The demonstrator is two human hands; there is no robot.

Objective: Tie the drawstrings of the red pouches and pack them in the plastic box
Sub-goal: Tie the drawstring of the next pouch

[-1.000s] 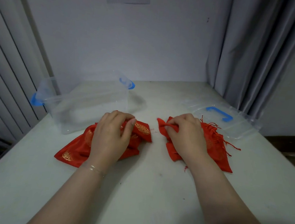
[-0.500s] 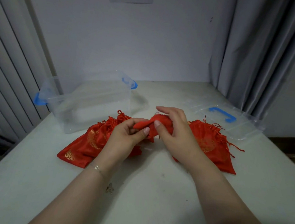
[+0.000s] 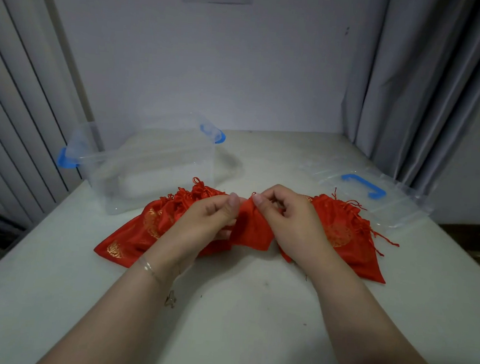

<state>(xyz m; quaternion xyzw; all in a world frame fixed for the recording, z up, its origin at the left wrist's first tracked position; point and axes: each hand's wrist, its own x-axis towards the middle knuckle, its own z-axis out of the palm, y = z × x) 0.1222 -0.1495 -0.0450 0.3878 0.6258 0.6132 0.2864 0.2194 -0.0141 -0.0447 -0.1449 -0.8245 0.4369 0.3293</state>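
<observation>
With both hands raised just above the table [image 3: 236, 325] at frame centre, the person holds one red pouch [image 3: 253, 231] between them. Left hand [image 3: 207, 222] pinches the pouch's top edge, thumb against curled fingers. Right hand [image 3: 290, 223] pinches the same edge from the other side, fingertips [image 3: 258, 198] right at the fabric. Hands are close together, nearly touching, both clamped on that pouch, which hangs down between them. Can't tell whether its drawstring is tied; the hands hide it.

Left of centre, a pile of red pouches [image 3: 143, 231] lies on the table, gold print showing, tasselled cords bunched at its upper end. Partly hidden behind the left hand. Right of centre, a second pile of red pouches [image 3: 352, 239] lies flat, loose red cords fanning out toward the right edge. Can't count the pouches in either pile.

Plastic box [image 3: 148, 169] sits upper left of the piles, clear, open top, blue latches at both ends. No pouch visible inside it. Its near wall is just beside the left pile's corded end. Box lid [image 3: 375, 198], clear with a blue handle, lies flat at mid-right, touching or just behind the right pile's cords.

Thin bracelet [image 3: 148, 268] on the left wrist. Grey curtain [image 3: 427, 81] upper right, vertical blinds [image 3: 18, 107] along the left edge, plain wall behind.
</observation>
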